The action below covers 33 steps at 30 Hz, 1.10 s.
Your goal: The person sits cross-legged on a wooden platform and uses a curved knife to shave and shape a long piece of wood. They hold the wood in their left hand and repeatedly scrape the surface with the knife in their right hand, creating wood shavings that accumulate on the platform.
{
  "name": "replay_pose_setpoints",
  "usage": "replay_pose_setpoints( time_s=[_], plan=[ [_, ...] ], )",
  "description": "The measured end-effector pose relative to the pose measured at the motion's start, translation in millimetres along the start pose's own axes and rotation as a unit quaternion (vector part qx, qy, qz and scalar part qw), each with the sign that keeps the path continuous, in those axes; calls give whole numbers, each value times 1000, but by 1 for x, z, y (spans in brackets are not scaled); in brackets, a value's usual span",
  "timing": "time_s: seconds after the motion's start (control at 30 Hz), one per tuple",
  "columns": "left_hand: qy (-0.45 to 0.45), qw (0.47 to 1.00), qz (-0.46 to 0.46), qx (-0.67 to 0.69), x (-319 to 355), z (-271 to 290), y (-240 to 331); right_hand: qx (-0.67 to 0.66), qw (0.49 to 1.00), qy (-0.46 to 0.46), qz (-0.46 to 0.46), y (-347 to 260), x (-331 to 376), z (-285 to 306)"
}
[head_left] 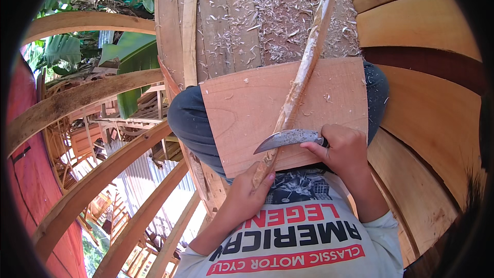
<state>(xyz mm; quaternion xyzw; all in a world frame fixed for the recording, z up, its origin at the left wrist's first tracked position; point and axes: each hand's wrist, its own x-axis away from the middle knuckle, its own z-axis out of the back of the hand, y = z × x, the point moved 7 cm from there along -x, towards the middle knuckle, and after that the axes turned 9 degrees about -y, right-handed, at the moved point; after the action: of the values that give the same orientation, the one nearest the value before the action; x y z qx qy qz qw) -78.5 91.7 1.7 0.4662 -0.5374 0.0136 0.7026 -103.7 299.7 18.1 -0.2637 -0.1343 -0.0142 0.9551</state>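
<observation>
Hands first: ahead of both lies a plank floor (231, 15), strewn with shavings (278, 25). Nearer, a board (339, 92) rests across the lap, directly beyond the knuckles. Over it slants a stick (303, 69), its near end clenched in the left hand (246, 193), its far end reaching out past the board. Right hand (346, 149) grasps a curved knife (288, 137), blade pointing leftward and touching the stick just above the left fingers.
</observation>
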Motion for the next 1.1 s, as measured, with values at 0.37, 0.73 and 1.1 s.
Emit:
replay_pose_setpoints(
  time_s=[0.37,0.73,1.1],
  plan=[
    [-1,1000,-13,5,-1,5,3,36,997,42,44,1,-10,-2],
    [-20,999,-7,28,-3,3,-2,36,999,16,27,7,-10,2],
    [-44,994,61,74,-1,3,-4,-630,649,-409,-122,4,26,-39]
  ],
)
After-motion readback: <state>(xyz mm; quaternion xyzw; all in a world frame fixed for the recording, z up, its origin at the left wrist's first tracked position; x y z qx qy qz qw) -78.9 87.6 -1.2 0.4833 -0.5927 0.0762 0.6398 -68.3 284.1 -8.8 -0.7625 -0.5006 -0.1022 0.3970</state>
